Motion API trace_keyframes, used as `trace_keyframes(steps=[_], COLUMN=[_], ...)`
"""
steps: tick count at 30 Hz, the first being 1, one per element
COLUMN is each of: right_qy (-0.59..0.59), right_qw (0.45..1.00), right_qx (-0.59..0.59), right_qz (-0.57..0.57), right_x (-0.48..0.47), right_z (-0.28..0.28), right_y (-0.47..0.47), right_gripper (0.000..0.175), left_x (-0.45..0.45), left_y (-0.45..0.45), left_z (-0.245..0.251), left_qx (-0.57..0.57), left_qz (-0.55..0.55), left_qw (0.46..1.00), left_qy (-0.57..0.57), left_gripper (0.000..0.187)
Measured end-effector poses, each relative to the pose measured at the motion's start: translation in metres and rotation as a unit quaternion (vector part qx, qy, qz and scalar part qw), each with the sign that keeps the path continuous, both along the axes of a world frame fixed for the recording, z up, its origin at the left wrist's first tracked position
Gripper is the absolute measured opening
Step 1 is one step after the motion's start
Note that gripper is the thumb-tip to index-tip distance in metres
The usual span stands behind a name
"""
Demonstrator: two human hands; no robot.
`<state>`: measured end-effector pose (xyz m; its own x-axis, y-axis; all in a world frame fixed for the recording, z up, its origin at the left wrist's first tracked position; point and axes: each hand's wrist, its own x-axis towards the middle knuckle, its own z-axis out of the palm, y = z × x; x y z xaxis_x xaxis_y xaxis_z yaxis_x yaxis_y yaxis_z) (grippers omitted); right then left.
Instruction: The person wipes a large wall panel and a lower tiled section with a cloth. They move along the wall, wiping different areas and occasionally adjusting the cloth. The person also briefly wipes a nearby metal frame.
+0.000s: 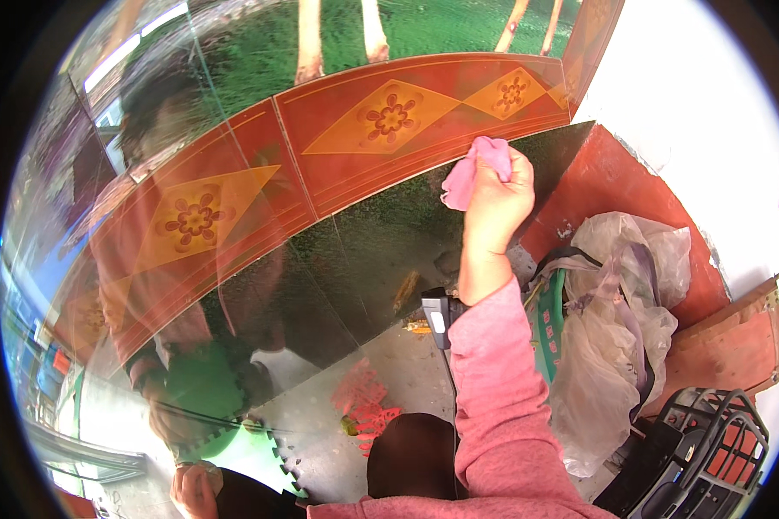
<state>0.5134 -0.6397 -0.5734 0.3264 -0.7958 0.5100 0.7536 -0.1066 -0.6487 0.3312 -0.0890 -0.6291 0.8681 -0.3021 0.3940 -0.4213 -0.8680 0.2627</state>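
My right hand (pixel 501 204) grips a folded pink cloth (pixel 462 185). It holds the cloth at the lower edge of a glossy red tile border (pixel 357 172) with yellow diamonds and flower motifs, above dark green wall tiles (pixel 376 214). At the lower left, my left hand (pixel 191 491) is curled beside my dark-trousered left knee (pixel 253 496); whether it holds anything is unclear. My reflection shows in the shiny tiles.
On the right, clear plastic bags (pixel 597 383) bulge beside a green printed sack (pixel 548 324) and a black metal rack (pixel 720 447). A black device with a cable (pixel 436 318), corn cobs (pixel 417 326) and a red net-like item (pixel 376 425) lie below. A green mat (pixel 253 451) is at lower left.
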Motion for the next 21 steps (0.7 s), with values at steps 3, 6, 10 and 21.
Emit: trace_keyframes(steps=[3, 6, 10, 21], right_qy=[0.023, 0.132, 0.142, 0.129], right_qw=[0.998, 0.953, 0.976, 0.792], right_qx=[-0.013, -0.189, -0.051, -0.480], right_qz=[-0.055, -0.195, -0.157, -0.355], right_x=[-0.004, -0.008, -0.015, -0.023], right_z=[0.011, 0.020, 0.026, 0.018], right_y=[-0.002, -0.010, -0.012, -0.022], right_gripper=[0.006, 0.007, 0.007, 0.008], left_x=[-0.001, 0.001, 0.002, 0.002], left_y=[0.002, 0.004, 0.005, 0.001], left_z=[-0.001, 0.000, 0.001, -0.001], left_qx=[-0.011, -0.022, -0.024, -0.020], left_qz=[0.004, 0.002, 0.000, -0.003], left_qw=[1.000, 1.000, 1.000, 1.000], left_qy=[0.000, -0.003, 0.013, -0.006], left_gripper=[0.012, 0.011, 0.012, 0.012])
